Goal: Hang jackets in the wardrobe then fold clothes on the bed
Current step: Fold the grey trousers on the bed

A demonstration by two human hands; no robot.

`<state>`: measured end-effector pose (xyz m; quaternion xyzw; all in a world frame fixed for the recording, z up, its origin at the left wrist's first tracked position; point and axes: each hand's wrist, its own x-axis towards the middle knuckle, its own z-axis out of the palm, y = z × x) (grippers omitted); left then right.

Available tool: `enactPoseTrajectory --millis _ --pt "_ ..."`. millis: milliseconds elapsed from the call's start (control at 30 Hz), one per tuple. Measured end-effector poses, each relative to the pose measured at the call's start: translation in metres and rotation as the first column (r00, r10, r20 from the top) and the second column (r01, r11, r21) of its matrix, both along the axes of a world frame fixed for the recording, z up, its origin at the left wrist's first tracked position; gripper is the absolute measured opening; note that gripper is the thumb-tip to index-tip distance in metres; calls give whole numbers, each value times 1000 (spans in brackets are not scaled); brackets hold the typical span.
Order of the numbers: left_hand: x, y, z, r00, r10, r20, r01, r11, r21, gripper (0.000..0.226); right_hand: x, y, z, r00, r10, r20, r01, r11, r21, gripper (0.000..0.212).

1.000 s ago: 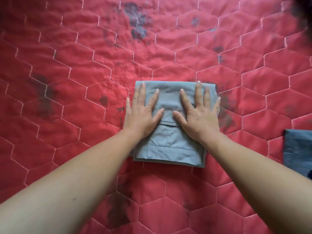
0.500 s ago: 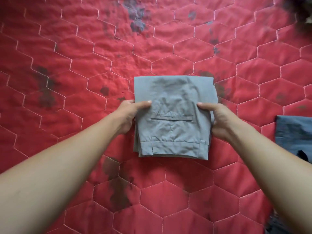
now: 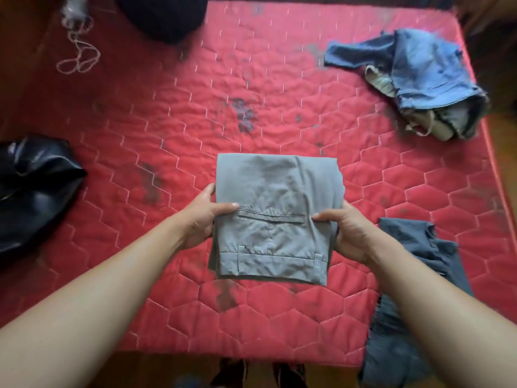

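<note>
Mattress (image 3: 279, 91), red, quilted in hexagons, with dark stains in patches. Brown floor (image 3: 507, 177) along its right side.

Folded grey trousers (image 3: 275, 191) over the mattress centre, back pocket up, waistband toward the person. Left hand (image 3: 205, 219) grips the left edge and right hand (image 3: 347, 233) the right edge: thumbs on top, fingers curled underneath and out of sight. Near edge throws a shadow on the quilt; contact with the mattress cannot be told.

Crumpled blue denim garment (image 3: 419, 71) at the far right corner. Dark slate garment (image 3: 414, 275) just right of the right hand, hanging over the near edge.

Black shiny item (image 3: 36, 189) at left, cut off by the frame: bag or jacket, cannot tell, contents not visible. Dark rounded mass (image 3: 162, 15) at top, blurred. White cord (image 3: 77, 56) far left.
</note>
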<state>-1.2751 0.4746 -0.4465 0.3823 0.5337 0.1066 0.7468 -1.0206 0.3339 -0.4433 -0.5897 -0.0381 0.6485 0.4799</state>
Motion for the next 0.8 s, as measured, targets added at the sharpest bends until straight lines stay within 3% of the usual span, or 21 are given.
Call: enactPoseTrajectory --millis 233,433,567,667,800 --pt "-63 -37 182 999 -21 31 17 993 115 48 -40 -26 175 978 174 113 -183 980 75 53" --pt "-140 -93 275 989 143 28 -146 971 191 46 -89 -20 264 916 375 144 -396 901 178 53" --pt "-212 -139 301 922 387 -12 -369 888 274 51 -157 6 293 818 548 171 -575 782 241 54" --pt "-278 -184 309 817 576 -25 -532 770 352 59 -228 19 310 712 677 187 -698 653 294 55" --pt "-365 -252 320 664 748 13 -707 621 337 62 -335 24 330 533 825 188 -824 456 335 61"
